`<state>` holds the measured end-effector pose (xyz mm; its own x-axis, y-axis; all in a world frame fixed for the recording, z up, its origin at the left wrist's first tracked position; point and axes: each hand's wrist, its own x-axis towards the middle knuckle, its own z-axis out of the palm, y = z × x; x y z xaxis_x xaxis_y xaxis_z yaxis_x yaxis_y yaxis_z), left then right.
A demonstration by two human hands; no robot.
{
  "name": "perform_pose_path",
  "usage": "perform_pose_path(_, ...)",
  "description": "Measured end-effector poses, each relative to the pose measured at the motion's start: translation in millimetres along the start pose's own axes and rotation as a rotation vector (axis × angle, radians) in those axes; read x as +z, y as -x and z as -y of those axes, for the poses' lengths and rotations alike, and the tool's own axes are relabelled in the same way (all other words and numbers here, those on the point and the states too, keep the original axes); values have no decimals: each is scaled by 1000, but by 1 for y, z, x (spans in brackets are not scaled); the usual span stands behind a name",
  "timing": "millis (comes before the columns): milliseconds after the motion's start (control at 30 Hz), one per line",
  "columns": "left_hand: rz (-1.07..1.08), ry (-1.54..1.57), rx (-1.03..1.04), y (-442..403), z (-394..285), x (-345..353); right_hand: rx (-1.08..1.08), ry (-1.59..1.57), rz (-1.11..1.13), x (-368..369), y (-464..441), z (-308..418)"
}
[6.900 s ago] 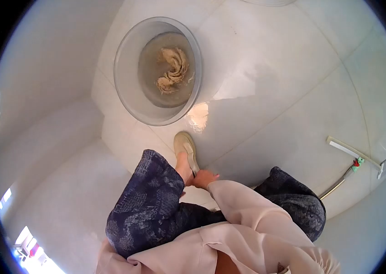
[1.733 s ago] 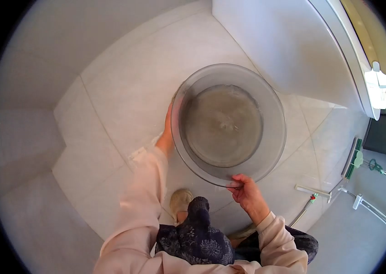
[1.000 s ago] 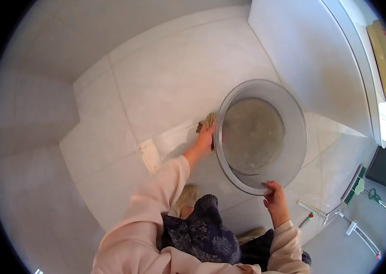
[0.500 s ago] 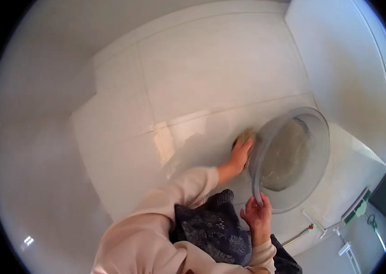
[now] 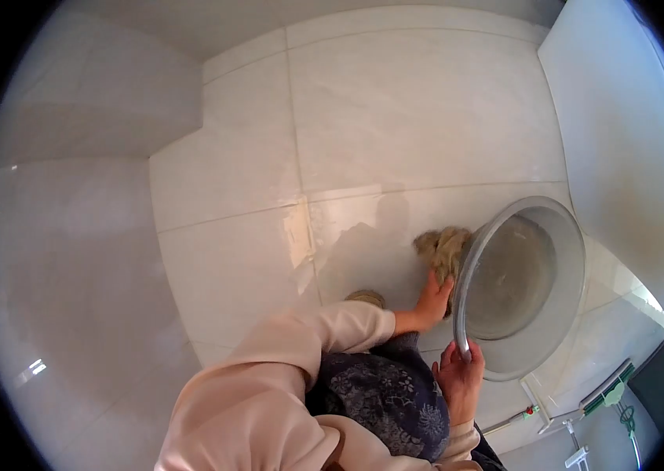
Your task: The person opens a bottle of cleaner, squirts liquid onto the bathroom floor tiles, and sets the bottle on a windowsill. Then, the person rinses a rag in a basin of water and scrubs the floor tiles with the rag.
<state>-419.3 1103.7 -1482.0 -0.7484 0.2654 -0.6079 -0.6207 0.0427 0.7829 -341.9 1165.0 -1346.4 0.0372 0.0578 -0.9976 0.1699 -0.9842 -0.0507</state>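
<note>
A large translucent grey basin holds cloudy water and stands at the right, over the tiled floor. My right hand grips its near left rim, thumb on the edge. Against the basin's left side, my left hand is closed on a wet tan cloth, which bunches out beyond the fingers. The cloth lies between the hand and the basin wall, and part of the fingers is hidden.
A white panel rises behind the basin at the right. At the lower right are a green-and-white brush head, a squeegee and a dark box. One beige shoe shows beside my knee. Light reflects off the floor tiles.
The basin has shifted toward the right in view, with both hands following. The cloth, earlier in the basin's water, is now outside it in my left hand, and more of it shows.
</note>
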Motion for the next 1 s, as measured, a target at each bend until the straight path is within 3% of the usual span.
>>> perform_pose_path(33,7,-2,-4,11,-1,2,12,-25,-12,3,4,1)
perform_pose_path(100,-39,-60,-404,24,-4,5,23,-57,-29,2,8,-2)
perform_pose_path(133,-32,-63,-408,18,4,2,24,-36,-38,-2,7,-4)
perform_pose_path(200,67,-70,-265,-13,31,-5,24,-22,-52,-11,6,-7)
perform_pose_path(267,229,-374,-151,-51,-21,-6,24,-10,-27,-22,4,-5)
perform_pose_path(300,334,-702,-58,-81,-16,-6,23,-17,-31,-25,4,0)
perform_pose_path(367,561,-822,-62,-109,-97,-20,-11,5,-1,-27,3,11)
perform_pose_path(467,362,-866,535,-128,-107,-53,-50,41,-14,-25,-3,24)
perform_pose_path(567,355,-668,716,-125,-136,-78,-7,-61,26,-11,-5,27)
perform_pose_path(633,457,-262,368,-120,-125,-71,-22,-110,30,-4,-4,32)
perform_pose_path(700,365,-238,12,-110,-107,-69,-10,-95,63,-4,-15,32)
perform_pose_path(767,442,70,-151,-89,-69,-68,-60,-144,74,0,-20,27)
perform_pose_path(833,308,372,-366,-56,-41,-56,-37,-165,87,15,-12,28)
perform_pose_path(967,305,631,-487,-71,-24,-36,-92,-163,140,30,-24,18)
perform_pose_path(1000,401,589,-461,-94,-36,-31,-103,-192,137,30,-26,16)
